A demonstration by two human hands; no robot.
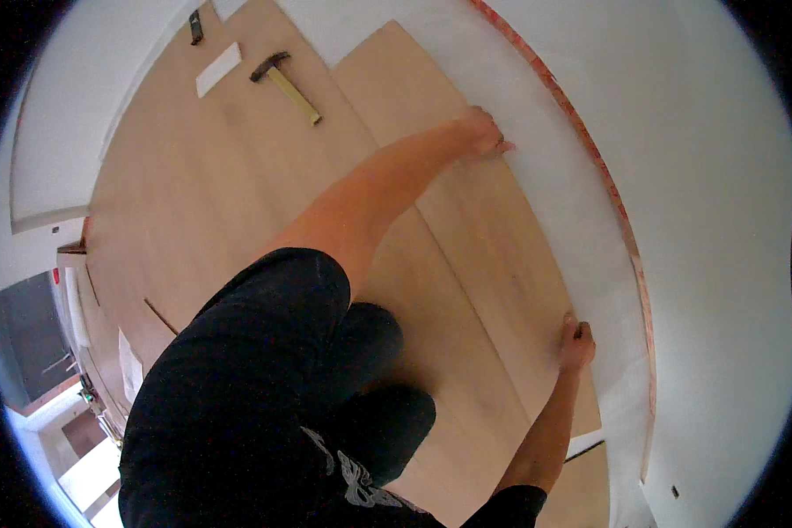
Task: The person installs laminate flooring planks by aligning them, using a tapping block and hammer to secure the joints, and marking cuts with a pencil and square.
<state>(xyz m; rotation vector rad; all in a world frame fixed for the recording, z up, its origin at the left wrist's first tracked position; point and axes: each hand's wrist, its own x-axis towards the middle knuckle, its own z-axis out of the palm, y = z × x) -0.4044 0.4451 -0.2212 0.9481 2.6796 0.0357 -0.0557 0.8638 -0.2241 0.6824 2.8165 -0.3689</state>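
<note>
Plank [493, 238] of pale laminate, long and narrow, lying outermost in the laid wooden floor [202, 194], along the edge of the white underlay [581, 220]. Seen from the head view only, looking down past black clothing and bent knees. Left hand [484, 134] stretched far forward, pressed on the plank's far outer edge, fingers curled down over it rather than spread wide. Right hand [577, 341] nearer the body, gripping the same outer edge, fingers closed narrowly around it. Plank set flush beside its neighbour row, long seam visible running between them; whether fully clicked in, impossible to tell. Judged well along on the left side: broad boarded area already covering that part of the room. Left to cover: the strip of bare underlay to the right, running up to the reddish tape [590, 141] by the white wall [722, 220]. Farther off, lying unused on the finished boards: a hammer [284, 84] with yellow handle, a white tapping block [218, 69], and a small dark tool [195, 26], all well apart from both hands.
</note>
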